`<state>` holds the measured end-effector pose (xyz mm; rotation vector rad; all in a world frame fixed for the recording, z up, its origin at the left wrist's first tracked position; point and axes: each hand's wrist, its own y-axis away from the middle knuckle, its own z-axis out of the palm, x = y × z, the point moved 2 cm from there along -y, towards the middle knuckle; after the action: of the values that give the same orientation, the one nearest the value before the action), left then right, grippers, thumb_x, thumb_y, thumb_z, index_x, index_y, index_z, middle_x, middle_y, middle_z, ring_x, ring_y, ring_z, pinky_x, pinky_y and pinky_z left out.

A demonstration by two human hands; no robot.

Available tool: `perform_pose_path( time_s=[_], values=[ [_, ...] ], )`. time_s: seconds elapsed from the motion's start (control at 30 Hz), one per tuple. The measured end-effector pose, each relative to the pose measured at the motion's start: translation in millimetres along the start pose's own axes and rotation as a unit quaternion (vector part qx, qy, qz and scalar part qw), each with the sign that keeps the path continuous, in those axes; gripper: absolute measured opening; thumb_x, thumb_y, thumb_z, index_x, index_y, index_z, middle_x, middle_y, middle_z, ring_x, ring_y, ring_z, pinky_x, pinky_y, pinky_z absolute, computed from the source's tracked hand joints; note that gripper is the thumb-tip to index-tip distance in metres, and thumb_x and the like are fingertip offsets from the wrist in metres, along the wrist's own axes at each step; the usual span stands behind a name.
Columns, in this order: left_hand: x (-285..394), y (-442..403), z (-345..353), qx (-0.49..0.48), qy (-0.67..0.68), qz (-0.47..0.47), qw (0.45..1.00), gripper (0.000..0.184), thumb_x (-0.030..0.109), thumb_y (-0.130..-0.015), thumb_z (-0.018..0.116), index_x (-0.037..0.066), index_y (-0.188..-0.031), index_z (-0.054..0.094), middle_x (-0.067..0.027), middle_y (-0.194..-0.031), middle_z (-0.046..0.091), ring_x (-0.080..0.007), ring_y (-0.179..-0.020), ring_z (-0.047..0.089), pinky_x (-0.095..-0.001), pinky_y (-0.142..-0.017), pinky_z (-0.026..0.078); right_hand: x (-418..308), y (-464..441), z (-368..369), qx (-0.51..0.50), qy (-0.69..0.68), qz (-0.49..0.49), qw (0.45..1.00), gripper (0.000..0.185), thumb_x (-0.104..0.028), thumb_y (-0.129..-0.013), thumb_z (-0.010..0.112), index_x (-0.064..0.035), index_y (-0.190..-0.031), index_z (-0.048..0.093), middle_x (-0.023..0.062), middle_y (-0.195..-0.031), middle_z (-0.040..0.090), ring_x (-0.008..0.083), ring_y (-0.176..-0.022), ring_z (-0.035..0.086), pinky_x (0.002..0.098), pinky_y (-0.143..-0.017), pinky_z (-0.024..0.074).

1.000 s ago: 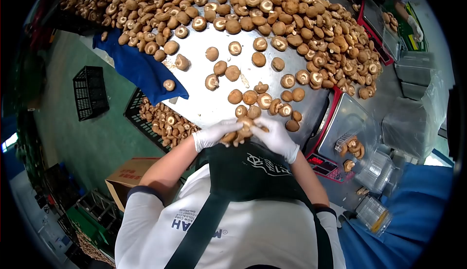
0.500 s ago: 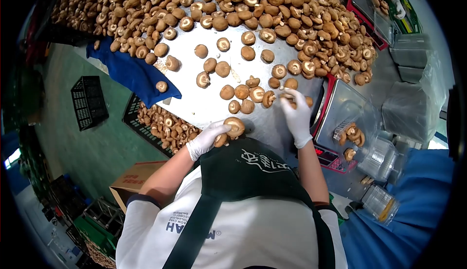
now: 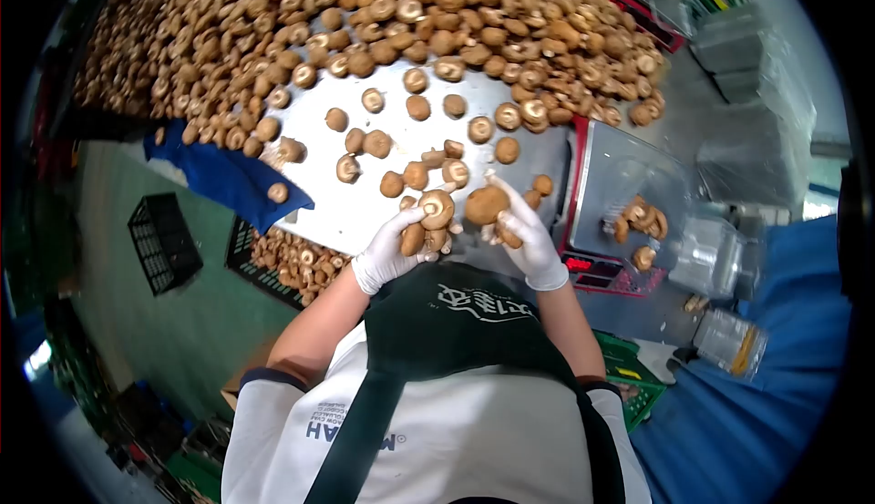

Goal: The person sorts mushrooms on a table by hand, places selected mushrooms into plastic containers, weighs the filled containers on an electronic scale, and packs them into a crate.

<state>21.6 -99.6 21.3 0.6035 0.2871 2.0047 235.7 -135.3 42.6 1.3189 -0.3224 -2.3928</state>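
1. Head view: the left hand (image 3: 389,251), gloved in white, grasps several mushrooms (image 3: 437,210), its fingers curled beneath and around them.
2. The right hand (image 3: 531,245), also gloved, grasps a broad brown cap (image 3: 487,205), gills turned away, with smaller pieces (image 3: 509,235) beneath it.
3. Both hands are near each other, in front of the apron (image 3: 447,322), over the near edge of the metal surface (image 3: 314,162).
4. Loose mushrooms (image 3: 376,144) lie scattered just beyond the hands; a large heap (image 3: 437,16) covers the far side.
5. Right of the hands, a red-edged scale (image 3: 629,171) bears a few mushrooms, with clear boxes (image 3: 706,253) beside it.
6. To the left, one mushroom (image 3: 277,193) rests on a blue cloth (image 3: 219,174); below, a black crate (image 3: 239,253) holds more.
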Motion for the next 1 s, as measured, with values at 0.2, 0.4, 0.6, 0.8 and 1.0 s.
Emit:
perform_pose_path(
  time_s=[0.2, 0.4, 0.6, 0.8, 1.0],
  values=[
    [-26.8, -79.3, 116.6, -0.117, -0.280, 0.055, 0.951, 0.051, 0.035, -0.100, 0.042, 0.002, -0.140, 0.046, -0.0115, -0.107, 0.064, -0.0141, -0.085, 0.061, -0.0237, -0.074, 0.048, -48.6, 73.3, -16.3, 0.133, 0.005, -0.199, 0.971, 0.055, -0.027, -0.097, 0.052, -0.0002, -0.143, 0.038, 0.0091, -0.104, 0.062, 0.0131, -0.078, 0.061, 0.0238, -0.069, 0.0480],
    [-85.2, -176.9, 212.6, -0.173, -0.473, 0.238, 0.830, 0.035, 0.015, -0.090, 0.057, 0.004, -0.124, 0.059, -0.0129, -0.115, 0.063, -0.0232, -0.107, 0.060, -0.0322, -0.096, 0.045, -104.5, 161.1, -83.4, 0.397, 0.206, -0.376, 0.811, 0.063, -0.024, -0.096, 0.050, 0.0006, -0.150, 0.030, 0.0136, -0.135, 0.049, 0.0201, -0.113, 0.055, 0.0311, -0.097, 0.0438],
    [-121.1, -208.5, 221.2, -0.091, -0.641, 0.414, 0.640, 0.047, 0.020, -0.075, 0.070, 0.006, -0.119, 0.060, -0.0152, -0.107, 0.060, -0.0349, -0.103, 0.057, -0.0419, -0.096, 0.044, -85.6, 174.5, -144.6, 0.442, 0.279, -0.327, 0.787, 0.060, 0.002, -0.091, 0.044, 0.0038, -0.149, 0.030, 0.0161, -0.150, 0.037, 0.0278, -0.136, 0.040, 0.0397, -0.113, 0.0325],
    [-111.6, -177.7, 214.3, -0.106, -0.652, 0.486, 0.572, 0.053, 0.021, -0.073, 0.071, 0.009, -0.122, 0.058, -0.0128, -0.117, 0.056, -0.0332, -0.117, 0.051, -0.0509, -0.108, 0.033, -86.2, 155.3, -145.4, 0.502, 0.499, -0.304, 0.637, 0.027, 0.000, -0.092, 0.053, 0.0011, -0.118, 0.060, 0.0163, -0.132, 0.055, 0.0300, -0.125, 0.051, 0.0408, -0.107, 0.0391],
    [-2.1, -170.1, 98.9, 0.066, -0.697, 0.494, 0.516, 0.038, 0.012, -0.074, 0.065, 0.006, -0.111, 0.062, -0.0204, -0.117, 0.059, -0.0379, -0.107, 0.056, -0.0467, -0.093, 0.043, -93.0, 116.7, -69.2, 0.450, 0.391, -0.363, 0.716, 0.033, 0.002, -0.089, 0.047, 0.0049, -0.121, 0.058, 0.0152, -0.128, 0.058, 0.0272, -0.116, 0.058, 0.0403, -0.103, 0.0441]
  ],
)
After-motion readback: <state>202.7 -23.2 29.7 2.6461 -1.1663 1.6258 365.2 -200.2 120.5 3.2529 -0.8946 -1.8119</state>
